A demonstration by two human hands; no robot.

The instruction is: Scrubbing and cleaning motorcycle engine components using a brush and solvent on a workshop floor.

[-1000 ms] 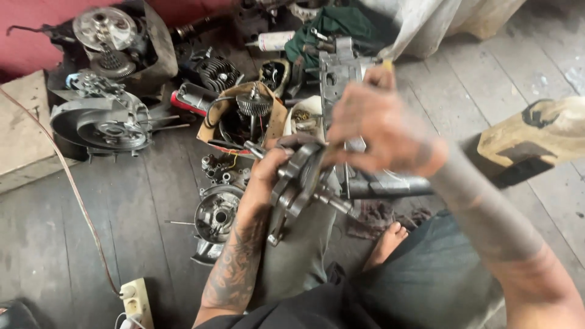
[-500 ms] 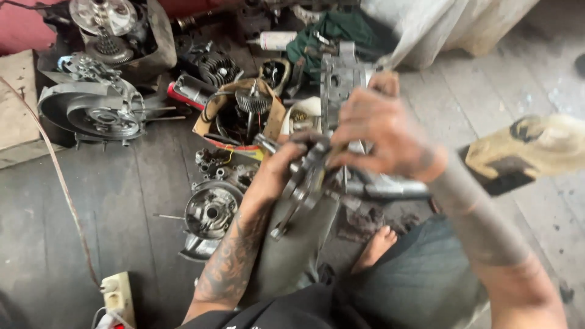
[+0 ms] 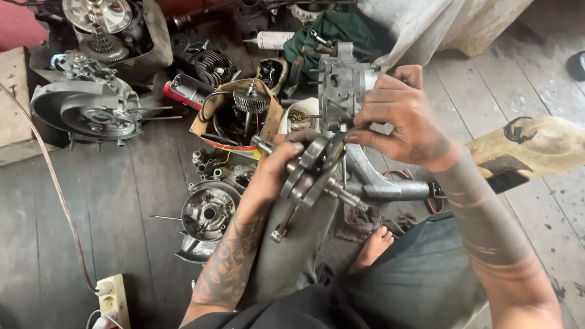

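My left hand (image 3: 275, 172) grips a steel crankshaft (image 3: 314, 171) by its round webs, its shaft ends sticking out to the upper left and lower right, a connecting rod hanging down. My right hand (image 3: 399, 117) is closed over the top of the crankshaft, fingertips on the webs. Just behind the hands stands a grey aluminium engine case half (image 3: 342, 87). Both forearms are tattooed. My bare foot (image 3: 373, 246) rests on the wooden floor below.
An open cardboard box (image 3: 241, 116) holds a gear shaft and wires. A round engine cover (image 3: 207, 213) lies on the floor left of my arm. A large engine casing (image 3: 85, 109) sits at far left, a power strip (image 3: 114, 296) bottom left, green cloth (image 3: 332, 30) at the top.
The view has drifted slightly left and down. Both hands keep hold of the crankshaft, which has turned a little between them.
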